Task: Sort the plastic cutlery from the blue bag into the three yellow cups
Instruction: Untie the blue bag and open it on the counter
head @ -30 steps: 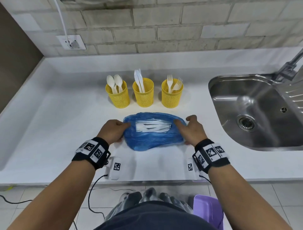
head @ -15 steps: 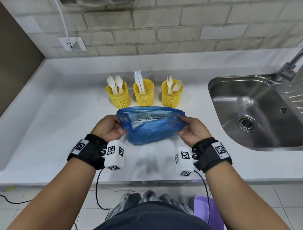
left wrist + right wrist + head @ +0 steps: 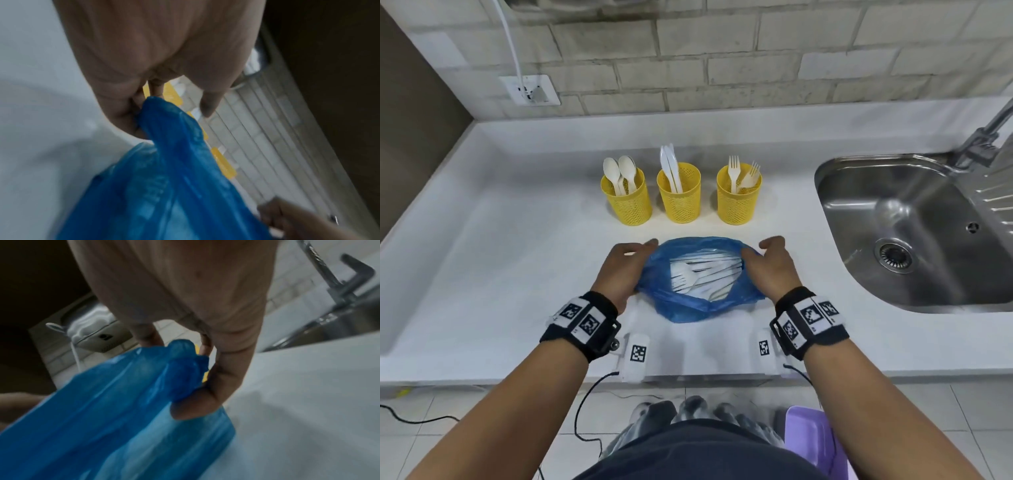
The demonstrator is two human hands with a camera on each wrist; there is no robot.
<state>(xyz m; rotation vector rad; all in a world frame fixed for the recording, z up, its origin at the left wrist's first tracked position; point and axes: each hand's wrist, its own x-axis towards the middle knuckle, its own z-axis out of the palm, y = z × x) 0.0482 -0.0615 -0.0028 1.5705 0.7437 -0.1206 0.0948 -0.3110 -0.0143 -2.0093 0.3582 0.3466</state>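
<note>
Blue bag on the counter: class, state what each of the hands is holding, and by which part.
Both hold the blue bag by its open rim: left hand pinches the left edge, right hand the right edge.

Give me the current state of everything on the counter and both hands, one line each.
Bag: open, held at both sides, cutlery inside.
Left hand: pinching the bag's left edge.
Right hand: gripping the bag's right edge.
Left cup: upright, holds spoons.
Middle cup: upright, holds knives.
Right cup: upright, holds forks.
Sink: dry, no water running.

White counter (image 3: 482,274), three yellow cups (image 3: 678,198), blue bag (image 3: 688,305)
</note>
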